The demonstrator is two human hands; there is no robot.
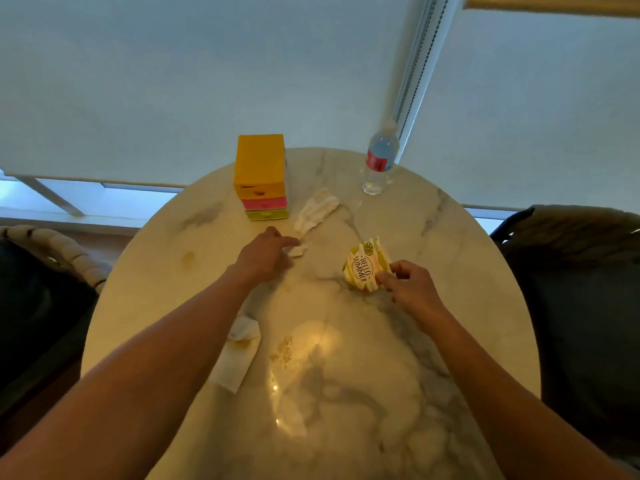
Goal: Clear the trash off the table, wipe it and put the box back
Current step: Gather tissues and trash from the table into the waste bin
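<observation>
At frame centre on the round marble desk point(450, 271), the left hand point(265, 259) pinches a small crumpled white tissue point(297, 251); the right hand point(412, 285) pinches a crumpled "Hello Summer" paper napkin point(363, 266).

My left hand point(266, 256) reaches a small scrap point(297, 251) mid-table point(450, 271), with a crumpled napkin point(317, 211) just behind it and the box point(260, 176) behind-left. My right hand point(410, 285) pinches the printed napkin point(365, 265) to the right; the bottle point(379, 161) stands at the far edge. Another napkin point(239, 355) lies under my left forearm.
</observation>
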